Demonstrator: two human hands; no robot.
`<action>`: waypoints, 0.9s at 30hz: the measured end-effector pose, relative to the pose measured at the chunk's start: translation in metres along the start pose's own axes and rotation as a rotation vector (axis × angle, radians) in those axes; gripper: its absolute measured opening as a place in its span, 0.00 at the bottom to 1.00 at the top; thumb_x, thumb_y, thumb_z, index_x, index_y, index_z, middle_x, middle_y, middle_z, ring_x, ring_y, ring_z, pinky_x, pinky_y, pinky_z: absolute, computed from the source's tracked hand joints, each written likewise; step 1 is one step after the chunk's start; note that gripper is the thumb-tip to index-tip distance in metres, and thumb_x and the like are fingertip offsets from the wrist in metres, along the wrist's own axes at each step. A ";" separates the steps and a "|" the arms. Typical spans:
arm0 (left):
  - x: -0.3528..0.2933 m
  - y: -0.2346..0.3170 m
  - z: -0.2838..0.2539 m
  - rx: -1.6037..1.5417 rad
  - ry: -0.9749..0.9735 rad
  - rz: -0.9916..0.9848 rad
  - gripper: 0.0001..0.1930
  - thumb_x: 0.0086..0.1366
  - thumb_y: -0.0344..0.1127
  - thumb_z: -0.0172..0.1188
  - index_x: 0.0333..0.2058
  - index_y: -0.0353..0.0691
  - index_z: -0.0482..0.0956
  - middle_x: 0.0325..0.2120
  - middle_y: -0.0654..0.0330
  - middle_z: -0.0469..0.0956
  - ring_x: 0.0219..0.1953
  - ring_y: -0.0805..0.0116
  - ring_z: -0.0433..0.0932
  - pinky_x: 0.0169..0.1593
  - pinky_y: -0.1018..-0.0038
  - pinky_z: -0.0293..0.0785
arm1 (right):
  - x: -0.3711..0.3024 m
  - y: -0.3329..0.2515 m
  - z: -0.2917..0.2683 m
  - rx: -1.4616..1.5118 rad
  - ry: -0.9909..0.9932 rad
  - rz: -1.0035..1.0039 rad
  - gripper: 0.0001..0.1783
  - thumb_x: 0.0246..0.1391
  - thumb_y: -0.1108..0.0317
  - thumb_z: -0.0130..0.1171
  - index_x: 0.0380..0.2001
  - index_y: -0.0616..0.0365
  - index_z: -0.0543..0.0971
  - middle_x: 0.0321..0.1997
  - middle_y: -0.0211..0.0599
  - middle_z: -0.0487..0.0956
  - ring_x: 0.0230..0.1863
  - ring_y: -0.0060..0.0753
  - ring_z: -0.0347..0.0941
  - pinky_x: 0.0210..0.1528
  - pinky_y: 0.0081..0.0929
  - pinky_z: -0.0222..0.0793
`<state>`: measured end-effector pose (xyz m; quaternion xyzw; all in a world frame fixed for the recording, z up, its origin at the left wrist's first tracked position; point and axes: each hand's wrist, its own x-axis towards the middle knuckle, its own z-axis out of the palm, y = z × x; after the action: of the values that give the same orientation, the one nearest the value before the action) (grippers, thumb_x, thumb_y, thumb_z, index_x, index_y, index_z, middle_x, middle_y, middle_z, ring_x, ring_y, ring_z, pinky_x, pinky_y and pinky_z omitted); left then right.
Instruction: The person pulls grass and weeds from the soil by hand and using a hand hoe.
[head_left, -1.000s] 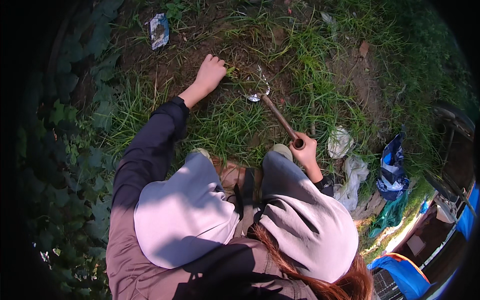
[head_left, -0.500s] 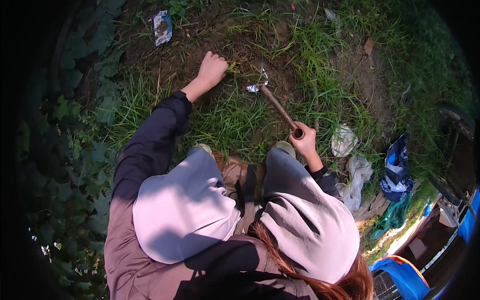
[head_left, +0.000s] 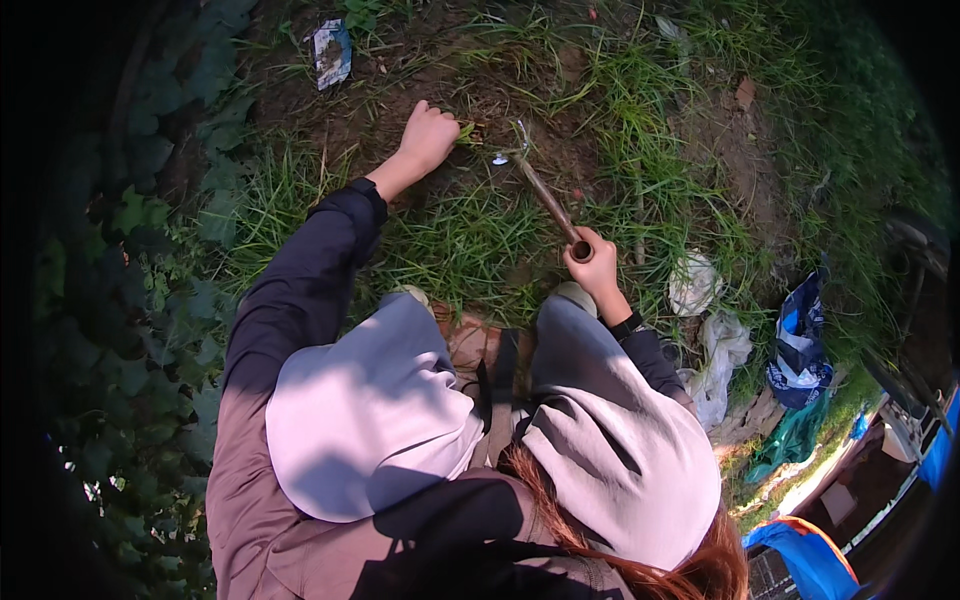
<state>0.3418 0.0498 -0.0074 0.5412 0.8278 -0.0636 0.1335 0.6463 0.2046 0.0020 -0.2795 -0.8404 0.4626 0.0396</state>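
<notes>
My right hand [head_left: 594,266] is wrapped round the near end of a hand tool with a brown, hollow pipe handle [head_left: 548,198]. Its open pipe end faces up beside my fingers. At the far end, a bright sliver of the tool's head [head_left: 501,159] shows against soil and grass; its full shape is unclear. Ahead and to the left, my left hand [head_left: 430,137] is closed on a tuft of grass [head_left: 466,133], a few blades poking out past the fingers. The tool's head sits just right of that hand, apart from it.
Squatting knees in grey trousers [head_left: 375,420] fill the near middle. Grass [head_left: 650,180] and bare soil surround the hands. A torn wrapper [head_left: 332,54] lies far left. Crumpled white plastic [head_left: 722,365] and a blue-white bag [head_left: 800,345] lie right, leafy plants [head_left: 140,290] left.
My right hand and the tool have shifted forward and slightly left, bringing the tool's head farther out. My left hand has stayed nearly in place, still closed.
</notes>
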 end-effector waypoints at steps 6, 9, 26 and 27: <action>-0.008 -0.004 0.000 -0.018 0.015 -0.004 0.03 0.45 0.32 0.63 0.21 0.43 0.79 0.26 0.63 0.76 0.36 0.63 0.74 0.45 0.67 0.61 | -0.001 -0.018 -0.022 -0.101 -0.033 0.011 0.17 0.34 0.66 0.62 0.32 0.61 0.79 0.19 0.46 0.76 0.22 0.44 0.76 0.28 0.31 0.71; -0.010 -0.005 0.002 -0.043 0.036 -0.006 0.02 0.45 0.32 0.63 0.20 0.43 0.79 0.26 0.63 0.76 0.36 0.63 0.74 0.45 0.67 0.61 | -0.018 -0.007 -0.033 -0.082 -0.054 0.025 0.17 0.34 0.68 0.62 0.33 0.62 0.79 0.19 0.46 0.75 0.22 0.41 0.77 0.28 0.28 0.71; -0.030 -0.007 -0.001 -0.122 0.094 -0.013 0.03 0.45 0.32 0.62 0.18 0.41 0.79 0.26 0.61 0.75 0.34 0.62 0.73 0.43 0.67 0.61 | 0.032 -0.029 -0.011 -0.114 -0.006 0.022 0.18 0.34 0.65 0.63 0.33 0.62 0.80 0.21 0.48 0.77 0.25 0.46 0.77 0.30 0.32 0.72; -0.031 -0.006 0.000 -0.136 0.101 -0.013 0.03 0.45 0.32 0.63 0.18 0.40 0.79 0.26 0.61 0.74 0.34 0.62 0.73 0.43 0.67 0.61 | 0.025 -0.035 -0.021 -0.134 -0.020 0.035 0.18 0.34 0.65 0.63 0.32 0.63 0.79 0.21 0.48 0.77 0.24 0.44 0.77 0.30 0.31 0.72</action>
<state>0.3482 0.0203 0.0009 0.5282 0.8393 0.0192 0.1275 0.6168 0.2185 0.0376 -0.2915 -0.8649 0.4086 0.0043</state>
